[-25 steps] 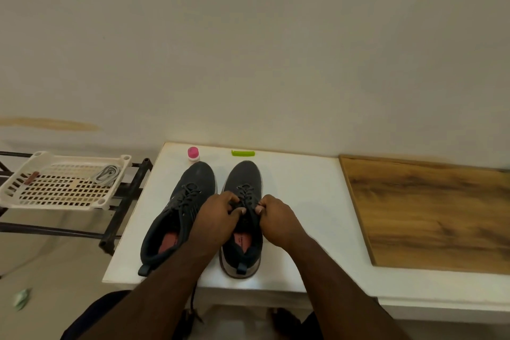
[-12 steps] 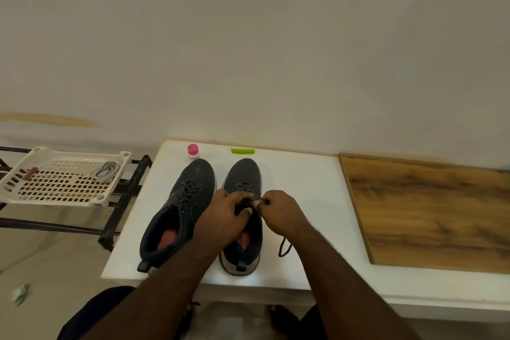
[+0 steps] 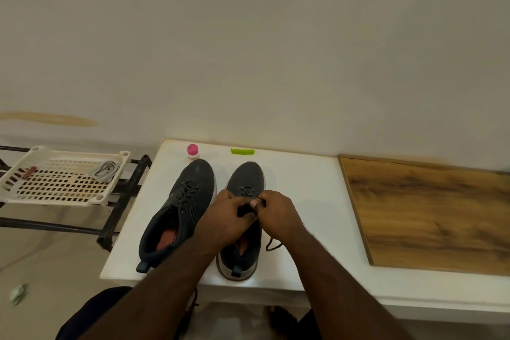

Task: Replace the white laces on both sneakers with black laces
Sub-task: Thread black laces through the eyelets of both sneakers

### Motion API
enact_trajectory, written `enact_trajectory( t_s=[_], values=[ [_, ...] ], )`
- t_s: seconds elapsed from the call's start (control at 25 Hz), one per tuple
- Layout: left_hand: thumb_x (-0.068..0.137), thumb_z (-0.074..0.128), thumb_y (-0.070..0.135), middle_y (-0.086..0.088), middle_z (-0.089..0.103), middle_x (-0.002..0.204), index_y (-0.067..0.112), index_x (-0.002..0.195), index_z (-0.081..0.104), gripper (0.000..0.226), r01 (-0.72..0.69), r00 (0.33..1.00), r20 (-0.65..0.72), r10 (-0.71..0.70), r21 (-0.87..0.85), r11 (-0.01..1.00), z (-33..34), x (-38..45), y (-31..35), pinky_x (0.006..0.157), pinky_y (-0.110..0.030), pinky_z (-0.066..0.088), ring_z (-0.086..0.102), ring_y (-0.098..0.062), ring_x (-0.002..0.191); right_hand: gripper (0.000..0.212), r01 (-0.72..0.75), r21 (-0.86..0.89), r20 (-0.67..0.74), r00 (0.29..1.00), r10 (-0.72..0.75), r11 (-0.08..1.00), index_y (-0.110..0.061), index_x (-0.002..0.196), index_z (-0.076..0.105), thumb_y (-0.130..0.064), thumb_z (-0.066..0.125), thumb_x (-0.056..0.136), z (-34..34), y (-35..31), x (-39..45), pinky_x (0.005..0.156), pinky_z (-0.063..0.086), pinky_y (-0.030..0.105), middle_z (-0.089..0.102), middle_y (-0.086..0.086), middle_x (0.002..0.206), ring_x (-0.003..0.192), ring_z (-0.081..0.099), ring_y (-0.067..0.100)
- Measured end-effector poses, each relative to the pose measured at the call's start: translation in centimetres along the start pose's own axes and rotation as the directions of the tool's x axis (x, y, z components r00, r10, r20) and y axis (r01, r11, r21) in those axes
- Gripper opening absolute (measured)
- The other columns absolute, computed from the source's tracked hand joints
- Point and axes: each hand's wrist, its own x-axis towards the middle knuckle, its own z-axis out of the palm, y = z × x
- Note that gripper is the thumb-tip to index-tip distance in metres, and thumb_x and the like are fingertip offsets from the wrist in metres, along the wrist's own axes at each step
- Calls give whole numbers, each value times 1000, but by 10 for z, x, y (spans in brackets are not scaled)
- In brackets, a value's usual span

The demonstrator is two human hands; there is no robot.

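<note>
Two dark sneakers stand side by side on the white table [image 3: 306,201], toes toward the wall. The left sneaker [image 3: 182,210] carries a black lace through its eyelets. Over the tongue of the right sneaker [image 3: 247,176] both hands meet. My left hand [image 3: 229,215] and my right hand [image 3: 278,212] each pinch the black lace [image 3: 271,244] at the upper eyelets. A loose end of that lace curls on the table right of the shoe. The removed white laces [image 3: 106,170] lie coiled in the plastic basket.
A cream plastic basket [image 3: 55,201] sits on a black metal rack to the left. A pink-capped small bottle [image 3: 193,151] and a green clip [image 3: 242,151] lie near the wall. A wooden board [image 3: 430,215] covers the table's right part.
Both hands have moved slightly up the right sneaker's tongue. A loose black lace end, hidden one second ago, now lies on the table right of the shoe.
</note>
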Motion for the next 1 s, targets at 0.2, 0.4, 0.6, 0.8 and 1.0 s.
enact_trajectory(
  t_s=[0.2,0.4,0.6,0.8,1.0],
  values=[
    [93,59,38,2,40,114,41,127,61,35,31,999,-8,-31,17,999,-2,1,-1,87,-24,39,50,-12,93,28,47,-43,-139,989,-53,998,-28,74,49,-33,52,101,1,-1,-12,56,34,19,53,-10,71,66,54,9],
    [89,65,46,6,46,120,41,138,51,51,40,999,10,-39,-40,998,-4,-4,-10,92,-23,36,49,-10,105,29,-41,85,-48,998,45,996,-21,87,61,-46,52,101,-16,9,-13,63,38,24,62,-6,82,81,58,14],
    [91,67,39,6,61,106,26,130,51,44,148,981,129,-145,-13,989,-23,-8,-17,90,-27,45,58,-11,96,31,-103,386,-63,988,137,917,-14,104,71,-31,44,101,-43,-1,-9,85,46,35,65,-3,95,96,60,18],
    [97,60,32,7,62,76,30,109,56,14,199,980,15,-199,-103,974,-58,-8,16,52,-17,44,59,-6,61,35,82,476,-153,988,-9,876,-11,108,70,-37,46,106,-80,-31,-17,84,50,37,72,-1,87,84,63,19],
    [97,61,17,-2,63,72,14,97,75,14,135,986,51,-156,-794,593,-126,-14,67,57,-27,51,56,-11,57,36,329,276,-421,886,-195,903,-13,116,72,-40,51,104,-142,-77,-21,88,50,31,73,-2,90,93,66,11]
  ],
)
